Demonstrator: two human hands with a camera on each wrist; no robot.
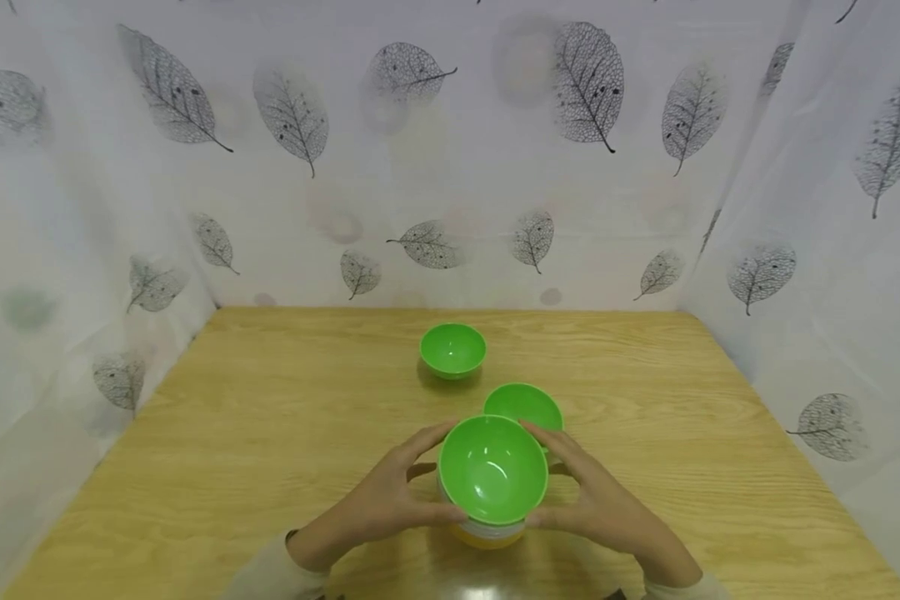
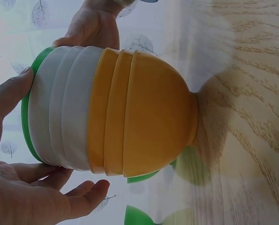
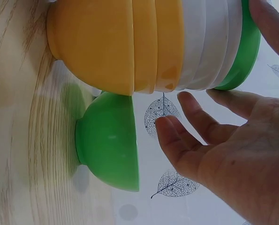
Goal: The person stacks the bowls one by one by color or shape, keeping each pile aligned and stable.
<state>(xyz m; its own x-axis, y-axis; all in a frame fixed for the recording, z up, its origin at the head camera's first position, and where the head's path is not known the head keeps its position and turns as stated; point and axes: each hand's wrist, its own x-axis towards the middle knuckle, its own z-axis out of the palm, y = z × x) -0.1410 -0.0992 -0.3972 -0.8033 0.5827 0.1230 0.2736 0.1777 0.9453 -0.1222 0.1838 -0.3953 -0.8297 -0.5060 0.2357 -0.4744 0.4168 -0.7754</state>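
Observation:
A nested stack of bowls stands upright on the table. Orange bowls (image 2: 153, 112) form its bottom, white bowls (image 2: 76, 108) sit above, and a green bowl (image 1: 491, 467) tops it. My left hand (image 1: 390, 500) holds the green bowl's rim from the left, thumb near and fingers far. From the right, my right hand (image 1: 600, 508) grips the same rim in mirrored fashion. In the wrist views, the lower fingers of both hands stand off the stack's side. Just behind the stack is a second green bowl (image 1: 521, 402), partly hidden by it.
Farther back on the wooden table (image 1: 270, 400) stands another upright green bowl (image 1: 452, 350). A white curtain (image 1: 450, 183) with grey leaf prints hangs along the table's back edge and both sides.

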